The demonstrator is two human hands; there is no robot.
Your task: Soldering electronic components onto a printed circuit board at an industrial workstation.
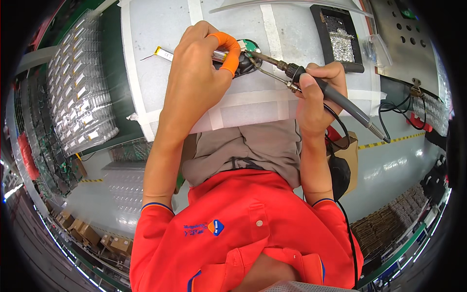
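My left hand (197, 73) is closed, with orange finger cots on thumb and forefinger. Pinched there is a small silver battery cell (220, 55), held against a black plastic housing (242, 67). A round green circuit board (251, 46) shows at the housing's far side. My right hand (318, 95) grips a soldering iron (346, 103) with a dark grey handle. Its tip, and a thin metal solder-feed tube (270, 74) alongside, reach the board's edge; whether the tip touches is too small to tell. Another silver cell (165, 54) with a yellow end and thin leads lies left, partly behind my left hand.
White tape strips cross the pale work mat (160, 22). A black tray (361, 65) of silvery solder scraps stands at the far right, near a perforated metal box (406, 53). Stacked clear blister trays (80, 82) fill the left side. The iron's black cable (386, 131) hangs at right.
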